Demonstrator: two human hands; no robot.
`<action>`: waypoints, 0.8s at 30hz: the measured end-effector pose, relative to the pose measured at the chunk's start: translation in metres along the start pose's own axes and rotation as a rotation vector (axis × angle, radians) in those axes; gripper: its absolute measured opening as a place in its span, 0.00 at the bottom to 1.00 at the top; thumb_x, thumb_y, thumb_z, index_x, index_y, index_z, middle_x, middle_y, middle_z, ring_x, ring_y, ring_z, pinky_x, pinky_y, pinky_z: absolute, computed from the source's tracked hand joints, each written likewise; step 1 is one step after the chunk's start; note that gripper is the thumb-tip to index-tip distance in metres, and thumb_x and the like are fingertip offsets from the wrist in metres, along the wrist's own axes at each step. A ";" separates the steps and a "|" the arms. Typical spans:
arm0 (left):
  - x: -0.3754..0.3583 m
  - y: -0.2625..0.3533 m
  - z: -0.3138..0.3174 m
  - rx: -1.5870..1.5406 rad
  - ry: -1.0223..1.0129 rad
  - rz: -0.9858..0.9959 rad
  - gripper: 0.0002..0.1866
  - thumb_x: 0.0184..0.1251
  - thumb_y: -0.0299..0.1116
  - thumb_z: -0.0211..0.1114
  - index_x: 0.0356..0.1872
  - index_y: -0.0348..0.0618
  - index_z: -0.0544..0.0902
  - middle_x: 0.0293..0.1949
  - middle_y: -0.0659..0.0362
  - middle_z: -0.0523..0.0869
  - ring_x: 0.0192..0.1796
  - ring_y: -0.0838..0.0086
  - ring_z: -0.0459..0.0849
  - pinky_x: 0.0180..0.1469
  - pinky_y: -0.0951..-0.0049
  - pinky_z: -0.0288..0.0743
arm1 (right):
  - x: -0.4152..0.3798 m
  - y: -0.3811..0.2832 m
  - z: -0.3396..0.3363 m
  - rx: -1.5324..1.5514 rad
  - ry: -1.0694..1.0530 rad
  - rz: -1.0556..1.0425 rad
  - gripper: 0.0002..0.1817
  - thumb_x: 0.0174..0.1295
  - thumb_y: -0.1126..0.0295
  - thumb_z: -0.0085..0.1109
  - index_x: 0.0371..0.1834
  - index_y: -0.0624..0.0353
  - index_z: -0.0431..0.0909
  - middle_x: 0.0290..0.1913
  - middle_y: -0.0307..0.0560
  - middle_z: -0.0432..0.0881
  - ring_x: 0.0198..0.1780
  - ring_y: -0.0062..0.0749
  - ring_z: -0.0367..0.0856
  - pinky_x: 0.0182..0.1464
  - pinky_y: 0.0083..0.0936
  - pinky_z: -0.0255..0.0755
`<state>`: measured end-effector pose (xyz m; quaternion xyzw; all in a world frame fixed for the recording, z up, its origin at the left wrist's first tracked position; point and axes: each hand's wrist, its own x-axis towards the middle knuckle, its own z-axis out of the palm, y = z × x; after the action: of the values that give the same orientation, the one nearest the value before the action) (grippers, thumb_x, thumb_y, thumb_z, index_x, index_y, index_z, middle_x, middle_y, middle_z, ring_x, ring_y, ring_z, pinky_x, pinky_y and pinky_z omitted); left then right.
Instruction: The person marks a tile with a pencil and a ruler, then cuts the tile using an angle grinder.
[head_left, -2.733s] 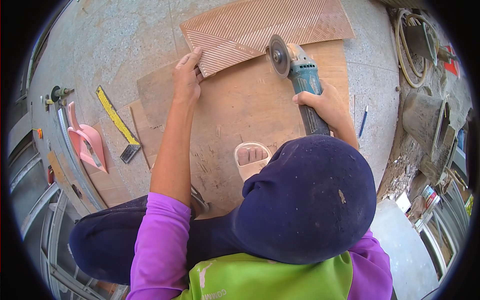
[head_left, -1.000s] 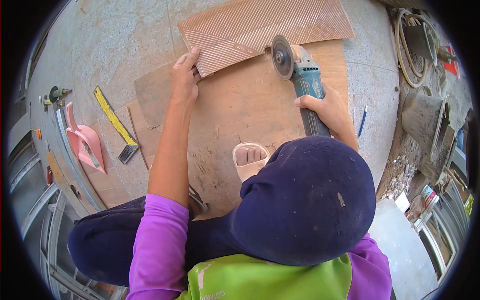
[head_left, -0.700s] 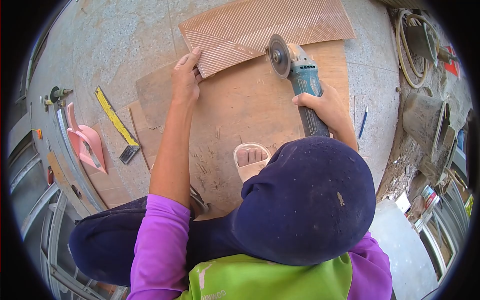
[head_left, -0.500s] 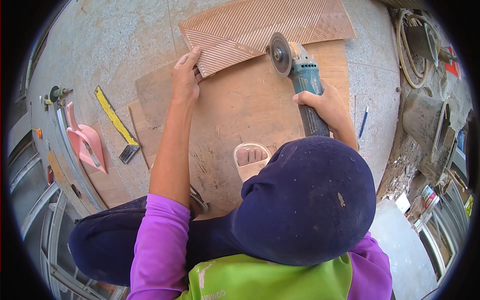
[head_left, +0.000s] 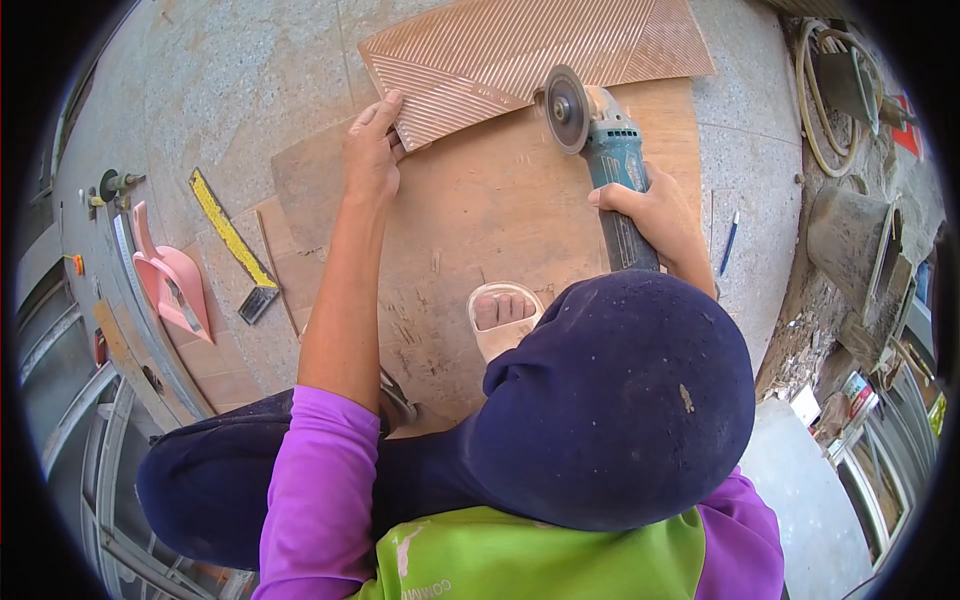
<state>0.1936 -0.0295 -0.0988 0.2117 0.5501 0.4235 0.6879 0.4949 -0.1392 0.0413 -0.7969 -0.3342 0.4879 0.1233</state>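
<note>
My right hand (head_left: 657, 213) is wrapped round the body of a teal and black angle grinder (head_left: 615, 158). Its cutting disc (head_left: 567, 110) stands on edge close to the near edge of a brown ribbed tile (head_left: 530, 50). With thumb on top and fingers below, my left hand (head_left: 374, 140) pinches the tile's near left corner. Under the tile lies a worn sheet of plywood (head_left: 470, 200), its far part covered by the tile. My sandalled foot (head_left: 502, 315) rests on the plywood.
To the left lie a yellow try square (head_left: 228, 225), a pink dustpan (head_left: 178, 285) and metal framing (head_left: 85, 440). A blue pen (head_left: 730, 243) is on the floor at right, with a coiled hose (head_left: 815, 100) and a dusty bucket (head_left: 845, 230) beyond it.
The angle grinder in my right hand has shifted very slightly to the right. My left hand keeps its pinch on the tile corner.
</note>
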 end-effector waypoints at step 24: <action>0.000 -0.001 0.001 -0.004 0.023 0.021 0.18 0.77 0.41 0.70 0.52 0.35 0.85 0.46 0.57 0.90 0.44 0.74 0.89 0.47 0.73 0.85 | -0.024 -0.008 -0.005 -0.043 0.077 -0.015 0.25 0.44 0.56 0.75 0.41 0.64 0.85 0.30 0.51 0.84 0.29 0.34 0.83 0.31 0.32 0.74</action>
<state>0.1947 -0.0297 -0.0992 0.2113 0.5549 0.4342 0.6775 0.4887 -0.1481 0.0643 -0.8151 -0.3456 0.4485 0.1226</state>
